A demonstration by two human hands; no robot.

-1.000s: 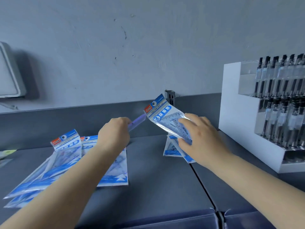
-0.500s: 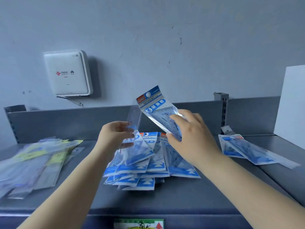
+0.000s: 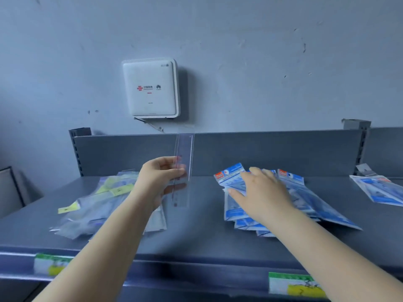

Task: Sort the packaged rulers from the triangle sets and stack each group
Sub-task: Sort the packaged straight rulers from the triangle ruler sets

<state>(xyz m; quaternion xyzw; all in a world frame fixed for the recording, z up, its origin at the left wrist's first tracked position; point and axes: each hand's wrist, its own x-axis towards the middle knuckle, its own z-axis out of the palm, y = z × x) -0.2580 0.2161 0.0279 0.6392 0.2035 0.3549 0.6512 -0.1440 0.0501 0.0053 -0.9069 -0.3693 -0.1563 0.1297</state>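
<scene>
Two forearms, bare from elbow to wrist, no sleeves in view. Left hand point(image 3: 160, 182) and right hand point(image 3: 262, 194): bare, without gloves, rings or watch.

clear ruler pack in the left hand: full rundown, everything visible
The packaged ruler is a long, narrow strip in a clear plastic sleeve, see-through enough that the grey shelf back shows behind it. Faint reddish print sits near its middle and lower end; the text is unreadable. It stands nearly upright, its top edge level with the shelf back's top. The left hand pinches it about midway, fingers curled round it, holding it above the shelf between the two piles. Nothing else touches it.
</scene>
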